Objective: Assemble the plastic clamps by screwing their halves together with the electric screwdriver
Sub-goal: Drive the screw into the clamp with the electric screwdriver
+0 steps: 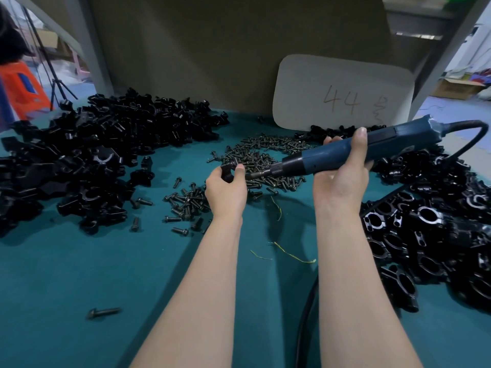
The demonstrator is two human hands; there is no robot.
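The left hand [225, 189] is pinching a black clamp [227, 173] over the screws [265, 155] near the far edge of the surface [66, 274]. The right hand [340, 181] is curling around the electric screwdriver [398, 140]; its bit seems to be meeting the clamp, though blur is hiding the contact. Clamp halves [93, 155] are lying along the left edge.

Teal table [79, 274], black clamp halves [87, 144], blue screwdriver [342, 152], orange stool [24, 86]
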